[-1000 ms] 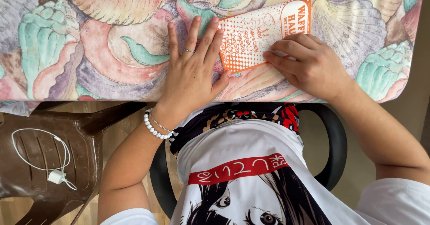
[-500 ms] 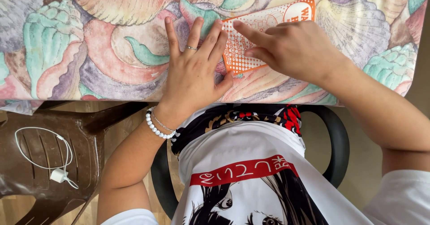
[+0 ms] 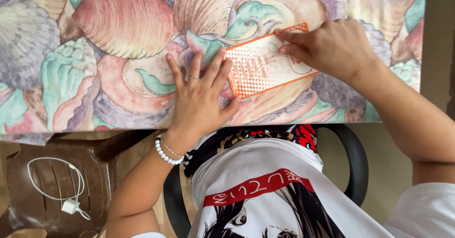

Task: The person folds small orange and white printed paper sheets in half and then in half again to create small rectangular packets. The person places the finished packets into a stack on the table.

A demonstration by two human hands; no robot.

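Note:
An orange and white flat card or paper packet (image 3: 258,67) lies on the table's seashell-patterned cloth (image 3: 113,39). My left hand (image 3: 201,98) lies flat with spread fingers on the cloth, its fingertips resting on the packet's left edge. It wears a ring and a white bead bracelet. My right hand (image 3: 327,48) rests on the packet's right part, fingers pointing left and pressing its upper edge. Neither hand grips anything.
A brown plastic chair (image 3: 52,186) stands at the lower left with a white charger and cable (image 3: 61,195) on its seat. I sit in a black chair (image 3: 353,167) close to the table's front edge. A beige wall or floor strip shows at the right.
My right hand has slid right and up along the packet, uncovering most of its printed face. The left hand has stayed flat in the same place.

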